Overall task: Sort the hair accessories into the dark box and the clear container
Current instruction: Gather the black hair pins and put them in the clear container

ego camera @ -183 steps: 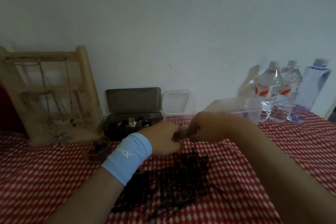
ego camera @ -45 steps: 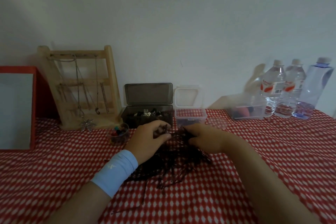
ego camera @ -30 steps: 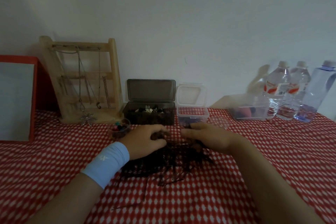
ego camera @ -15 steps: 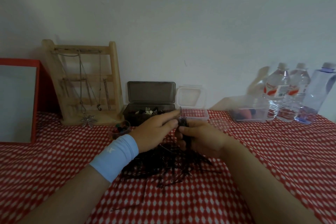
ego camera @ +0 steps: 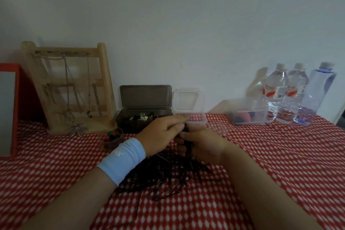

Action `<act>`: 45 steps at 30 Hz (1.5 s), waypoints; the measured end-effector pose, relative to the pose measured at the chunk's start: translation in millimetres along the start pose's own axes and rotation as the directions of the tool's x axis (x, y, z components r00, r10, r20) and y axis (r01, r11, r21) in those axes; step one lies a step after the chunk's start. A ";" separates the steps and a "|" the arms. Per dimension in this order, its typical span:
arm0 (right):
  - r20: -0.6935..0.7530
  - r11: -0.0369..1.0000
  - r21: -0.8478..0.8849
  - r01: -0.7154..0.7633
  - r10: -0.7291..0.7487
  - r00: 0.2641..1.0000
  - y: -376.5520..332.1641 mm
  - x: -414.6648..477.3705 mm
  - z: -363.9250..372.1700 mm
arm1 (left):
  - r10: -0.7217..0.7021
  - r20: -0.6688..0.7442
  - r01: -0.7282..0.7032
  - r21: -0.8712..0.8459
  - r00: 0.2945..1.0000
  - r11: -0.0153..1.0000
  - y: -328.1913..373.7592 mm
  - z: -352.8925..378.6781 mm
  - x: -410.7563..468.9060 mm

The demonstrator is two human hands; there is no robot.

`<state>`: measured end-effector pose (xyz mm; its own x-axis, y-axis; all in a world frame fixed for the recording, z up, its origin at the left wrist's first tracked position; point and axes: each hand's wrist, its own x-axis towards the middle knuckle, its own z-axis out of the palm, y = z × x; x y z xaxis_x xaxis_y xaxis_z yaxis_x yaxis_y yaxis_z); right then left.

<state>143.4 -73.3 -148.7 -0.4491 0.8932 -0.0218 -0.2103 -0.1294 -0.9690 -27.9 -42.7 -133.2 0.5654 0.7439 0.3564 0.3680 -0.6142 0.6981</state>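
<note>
**Hairpin bundle in hand, pile unsorted**

Your left hand pinches the top of a hairpin bundle; your right hand curls round its stems. The loose pile lies just near of both. Judged light, stiff, slippery, tangle-prone: grip mid-stem. Far behind, dark box holds small accessories; clear container contents unclear.

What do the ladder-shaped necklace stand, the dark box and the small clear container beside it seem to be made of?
Pale ladder-shaped necklace stand: light wood, matte, apparently unvarnished. Dark hinged box: probably smoky translucent plastic, judging by its greyish, half-see-through lid. Small clear container: likely transparent plastic; the red checked cloth shows through it.
</note>
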 end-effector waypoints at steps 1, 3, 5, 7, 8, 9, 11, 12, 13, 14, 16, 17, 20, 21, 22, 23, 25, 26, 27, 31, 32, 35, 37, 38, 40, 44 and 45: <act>0.000 1.000 -0.006 -0.007 0.007 1.000 -0.1 0.6 -0.7 | 0.002 0.004 -0.002 -0.044 1.000 0.999 -1.0 1.6 0.0; 0.030 1.000 -0.023 -0.017 0.017 0.999 -0.4 0.3 -1.5 | -0.001 0.026 0.006 -0.204 1.000 0.979 -1.6 5.5 -1.3; 0.046 0.999 -0.054 -0.005 0.007 0.999 -0.8 0.2 -1.6 | -0.008 0.024 0.017 -0.368 1.000 0.930 -3.5 9.2 -3.7; 0.018 0.999 -0.015 0.050 -0.050 0.999 -3.7 1.2 -2.3 | -0.027 -0.029 0.011 -0.439 0.999 0.898 -6.4 13.0 -7.4; -0.006 0.995 0.047 0.090 -0.090 0.996 -6.2 2.3 -3.3 | -0.051 -0.056 0.022 -0.423 0.997 0.906 -8.0 15.1 -9.6; -0.029 0.982 0.131 0.138 -0.136 0.990 -8.9 3.7 -3.8 | -0.084 -0.072 0.051 -0.373 0.994 0.926 -8.7 17.2 -11.6; -0.092 0.921 0.301 0.247 -0.230 0.969 -13.7 5.9 -4.5 | -0.172 -0.061 0.156 -0.211 0.983 0.965 -7.5 20.7 -14.2; -0.132 0.892 0.340 0.299 -0.270 0.954 -14.7 6.8 -4.9 | -0.228 -0.023 0.223 -0.142 0.973 0.964 -5.6 21.2 -14.4; -0.164 0.875 0.343 0.343 -0.303 0.939 -15.2 7.8 -5.1 | -0.278 0.037 0.281 -0.101 0.960 0.954 -3.7 21.3 -13.4; -0.187 0.866 0.326 0.379 -0.333 0.924 -15.1 8.1 -4.7 | -0.306 0.103 0.315 -0.085 0.946 0.945 -2.2 22.1 -12.2; -0.206 0.862 0.281 0.422 -0.375 0.904 -14.5 7.6 -3.7 | -0.317 0.177 0.342 -0.132 0.932 0.930 1.4 23.0 -10.1; -0.206 0.863 0.264 0.431 -0.386 0.899 -14.3 7.1 -2.5 | -0.321 0.177 0.353 -0.191 0.930 0.916 3.9 22.2 -9.7; -0.193 0.864 0.258 0.433 -0.393 0.899 -13.4 5.5 1.7 | -0.339 0.149 0.370 -0.355 0.929 0.859 8.5 19.2 -11.2; -0.182 0.866 0.269 0.422 -0.385 0.905 -12.7 5.6 3.8 | -0.347 0.132 0.371 -0.375 0.929 0.850 9.5 19.1 -11.6; -0.171 0.871 0.272 0.409 -0.374 0.911 -11.9 5.6 6.0 | -0.361 0.119 0.378 -0.393 0.925 0.838 9.6 19.3 -11.8; -0.167 0.881 0.259 0.396 -0.363 0.917 -11.2 5.8 7.4 | -0.380 0.118 0.393 -0.418 0.918 0.819 9.2 19.6 -11.7; -0.171 0.898 0.220 0.380 -0.348 0.922 -10.8 6.4 8.7 | -0.413 0.150 0.434 -0.460 0.898 0.775 8.7 19.1 -12.3; -0.176 0.901 0.212 0.380 -0.347 0.921 -11.2 6.4 8.8 | -0.426 0.168 0.453 -0.457 0.889 0.766 8.6 18.5 -12.4; -0.185 0.896 0.215 0.388 -0.352 0.917 -11.6 6.6 8.4 | -0.441 0.175 0.470 -0.445 0.881 0.762 9.1 17.6 -12.2; -0.283 0.857 0.222 0.465 -0.400 0.872 -13.9 7.3 3.6 | -0.502 0.187 0.462 -0.729 0.845 0.506 14.0 16.9 -7.9; -0.317 0.854 0.192 0.483 -0.412 0.854 -14.2 8.2 2.6 | -0.495 0.222 0.425 -0.837 0.840 0.344 17.9 16.9 -7.3; -0.422 0.868 -0.062 0.492 -0.470 0.775 -13.6 9.5 2.3 | -0.424 0.324 0.348 -0.937 0.846 -0.022 30.4 16.1 -8.5; -0.446 0.864 -0.252 0.436 -0.503 0.740 -11.6 8.9 4.9 | -0.379 0.326 0.300 -0.945 0.866 -0.128 37.6 13.8 -9.1; -0.439 0.860 -0.306 0.408 -0.508 0.741 -10.6 7.8 7.0 | -0.361 0.317 0.274 -0.947 0.877 -0.167 40.4 12.4 -9.2; -0.408 0.858 -0.337 0.387 -0.504 0.761 -9.4 6.8 11.6 | -0.329 0.303 0.235 -0.944 0.895 -0.230 41.8 10.1 -10.7; -0.372 0.849 -0.366 0.380 -0.508 0.777 -12.2 3.6 17.1 | -0.336 0.310 0.218 -0.933 0.889 -0.285 37.2 8.1 -12.8; -0.373 0.838 -0.394 0.377 -0.520 0.768 -12.9 2.6 17.4 | -0.354 0.309 0.221 -0.938 0.882 -0.268 37.1 7.8 -12.9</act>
<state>129.8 -76.8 -132.0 0.0881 0.9141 0.3959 -0.0038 0.3977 -0.9175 -15.8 -77.1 -116.8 0.5969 0.7925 -0.1250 -0.6659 0.5763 0.4737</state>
